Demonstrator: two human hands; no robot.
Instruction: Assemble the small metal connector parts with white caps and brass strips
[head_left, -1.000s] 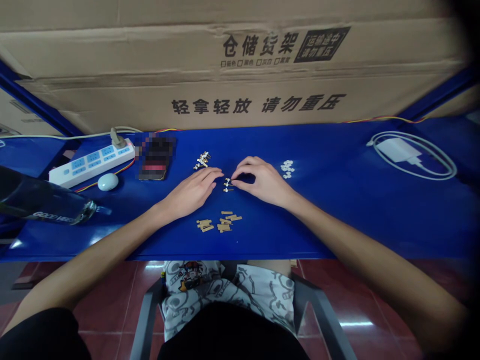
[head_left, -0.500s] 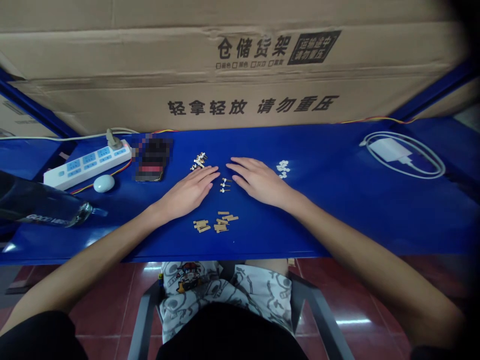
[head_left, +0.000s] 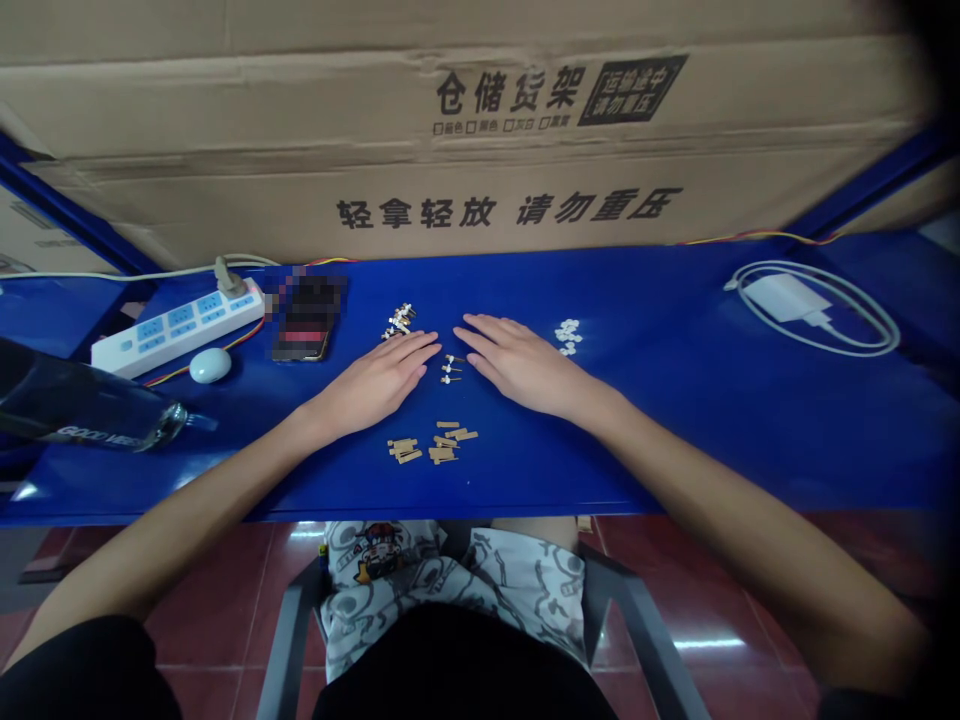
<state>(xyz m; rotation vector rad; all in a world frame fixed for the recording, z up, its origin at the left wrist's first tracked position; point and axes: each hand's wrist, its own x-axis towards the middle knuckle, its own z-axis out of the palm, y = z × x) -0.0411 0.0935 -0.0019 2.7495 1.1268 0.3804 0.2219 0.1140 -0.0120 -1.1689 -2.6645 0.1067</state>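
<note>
My left hand (head_left: 384, 378) rests flat on the blue tabletop with fingers stretched out, holding nothing. Opposite it lies my right hand (head_left: 517, 365), also flat and open. Between the two are a few small white-and-gold pin-like pieces (head_left: 449, 369), set in a short column. A heap of similar pieces (head_left: 400, 320) sits just beyond my left fingertips. Small white pieces (head_left: 568, 335) form a cluster to the right of my right hand. Nearer to me are two groups of short flat tan pieces, a left one (head_left: 403, 449) and a right one (head_left: 445, 453).
At left stand a white power strip (head_left: 180, 325), a phone-like dark device (head_left: 304, 320), a pale rounded object (head_left: 210, 366) and a dark bottle (head_left: 82, 400) lying down. A white charger with coiled cable (head_left: 791, 300) is at right. Behind rises a cardboard box (head_left: 262, 150).
Both hands and the small pieces stay in place. Only the camera's view has shifted very slightly.
</note>
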